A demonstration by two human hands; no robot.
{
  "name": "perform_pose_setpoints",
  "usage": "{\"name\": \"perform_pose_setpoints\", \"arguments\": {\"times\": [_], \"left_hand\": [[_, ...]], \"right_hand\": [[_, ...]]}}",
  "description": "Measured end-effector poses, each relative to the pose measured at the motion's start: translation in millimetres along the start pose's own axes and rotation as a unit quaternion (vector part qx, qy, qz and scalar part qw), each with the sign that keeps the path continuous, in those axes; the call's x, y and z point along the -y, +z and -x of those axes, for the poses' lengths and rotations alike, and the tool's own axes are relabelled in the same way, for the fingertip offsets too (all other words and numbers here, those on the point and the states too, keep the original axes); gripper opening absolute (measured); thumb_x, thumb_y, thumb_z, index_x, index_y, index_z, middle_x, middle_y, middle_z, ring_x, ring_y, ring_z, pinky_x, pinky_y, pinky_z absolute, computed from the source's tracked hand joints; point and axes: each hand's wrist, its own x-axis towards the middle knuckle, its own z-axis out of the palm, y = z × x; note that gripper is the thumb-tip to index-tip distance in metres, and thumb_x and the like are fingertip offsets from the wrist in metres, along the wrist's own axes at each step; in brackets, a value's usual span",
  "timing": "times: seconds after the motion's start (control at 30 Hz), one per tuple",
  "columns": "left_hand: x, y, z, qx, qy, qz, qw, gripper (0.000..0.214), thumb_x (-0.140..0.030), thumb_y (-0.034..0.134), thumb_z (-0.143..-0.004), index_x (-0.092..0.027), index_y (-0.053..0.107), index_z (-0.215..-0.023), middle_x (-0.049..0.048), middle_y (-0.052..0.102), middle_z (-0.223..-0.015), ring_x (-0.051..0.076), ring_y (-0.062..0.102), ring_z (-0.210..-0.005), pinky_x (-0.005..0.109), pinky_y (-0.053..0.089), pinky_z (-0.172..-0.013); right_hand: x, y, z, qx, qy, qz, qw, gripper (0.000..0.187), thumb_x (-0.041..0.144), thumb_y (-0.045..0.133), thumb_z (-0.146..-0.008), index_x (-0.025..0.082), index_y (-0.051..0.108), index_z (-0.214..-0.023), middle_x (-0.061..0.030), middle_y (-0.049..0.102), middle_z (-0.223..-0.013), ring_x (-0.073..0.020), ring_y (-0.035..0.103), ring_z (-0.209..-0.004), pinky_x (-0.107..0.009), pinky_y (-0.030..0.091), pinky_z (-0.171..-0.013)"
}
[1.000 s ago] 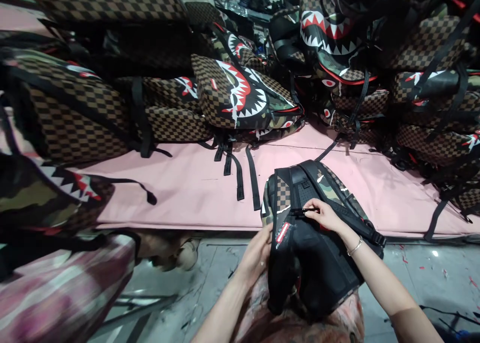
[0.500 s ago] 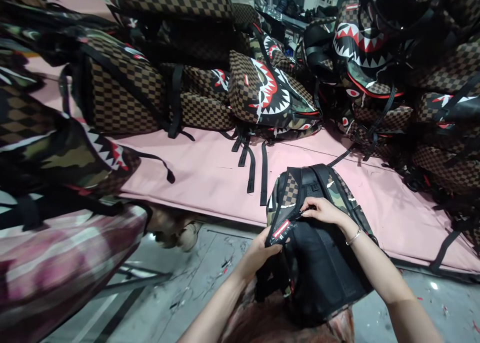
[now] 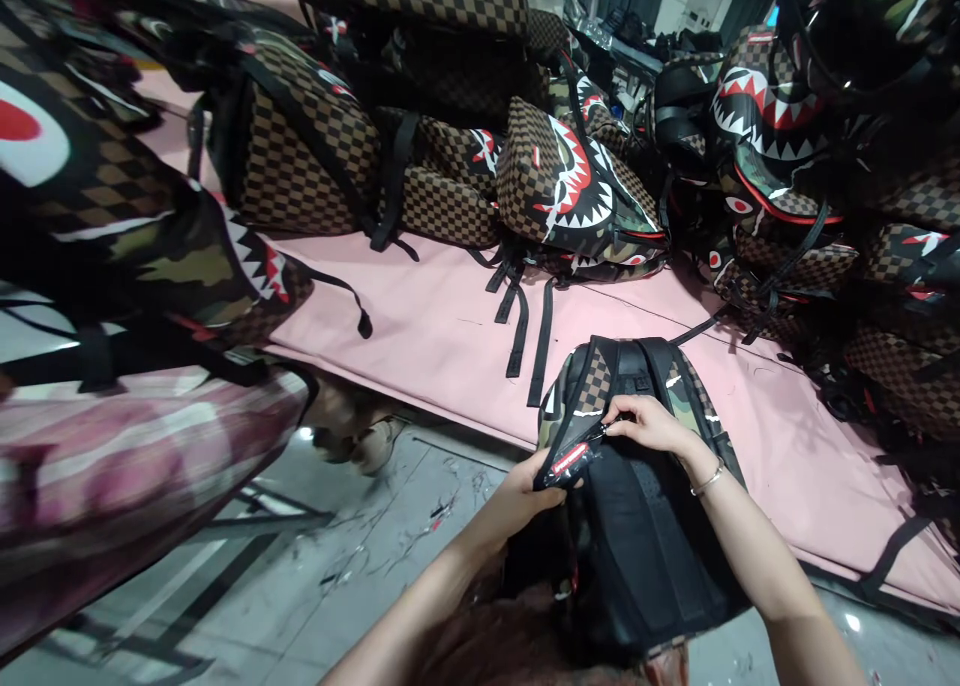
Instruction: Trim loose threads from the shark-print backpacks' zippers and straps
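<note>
A black backpack (image 3: 645, 536) with checkered and camouflage panels lies back-side up, half on my lap and half on the pink table (image 3: 450, 336). My left hand (image 3: 525, 496) grips its left edge beside a red-labelled tag (image 3: 568, 459), fingers closed on the fabric. My right hand (image 3: 649, 424), with a bracelet at the wrist, pinches a small black zipper pull (image 3: 600, 433) near the top of the back panel.
Several checkered shark-mouth backpacks (image 3: 577, 186) are piled along the far side and right of the table, straps trailing onto the pink surface. Another such bag (image 3: 150, 256) looms at the left. A person in pink plaid (image 3: 135, 466) sits at my left. Grey floor with scraps lies below.
The view has swung to the left and the piles have shifted in the frame. My left hand has slid up to the tag corner. My right hand stays pinched at the zipper.
</note>
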Motion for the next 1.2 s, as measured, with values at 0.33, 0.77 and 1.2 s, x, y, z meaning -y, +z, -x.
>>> {"name": "perform_pose_setpoints", "arguments": {"times": [0.33, 0.77, 1.2], "left_hand": [[-8.7, 2.2, -1.0, -0.009, 0.032, -0.089, 0.995, 0.03, -0.016, 0.06, -0.062, -0.016, 0.06, -0.093, 0.0017, 0.064, -0.085, 0.021, 0.056, -0.082, 0.029, 0.041, -0.074], [-13.4, 5.9, -2.6, -0.024, 0.071, -0.129, 0.989, 0.029, -0.012, 0.057, -0.059, -0.017, 0.062, -0.088, 0.0006, 0.064, -0.085, 0.022, 0.055, -0.084, 0.029, 0.04, -0.077], [-17.0, 11.2, -3.9, -0.036, 0.076, -0.132, 0.988, 0.033, -0.015, 0.06, -0.06, -0.014, 0.062, -0.093, 0.004, 0.063, -0.088, 0.023, 0.053, -0.083, 0.03, 0.04, -0.076]], "right_hand": [[4.2, -11.4, -5.5, 0.04, -0.014, 0.013, 0.999, 0.008, 0.025, 0.064, -0.077, 0.018, 0.062, -0.08, -0.0001, 0.065, -0.082, -0.0145, 0.059, -0.076, -0.024, 0.042, -0.069], [32.8, -4.4, -8.5, 0.051, -0.076, 0.097, 0.991, 0.008, 0.026, 0.063, -0.078, 0.019, 0.061, -0.08, -0.0004, 0.063, -0.077, -0.015, 0.057, -0.073, -0.024, 0.04, -0.068], [48.1, 7.8, -8.8, 0.071, -0.102, 0.11, 0.986, 0.008, 0.027, 0.062, -0.08, 0.02, 0.061, -0.081, -0.0008, 0.064, -0.078, -0.015, 0.058, -0.074, -0.024, 0.04, -0.069]]}}
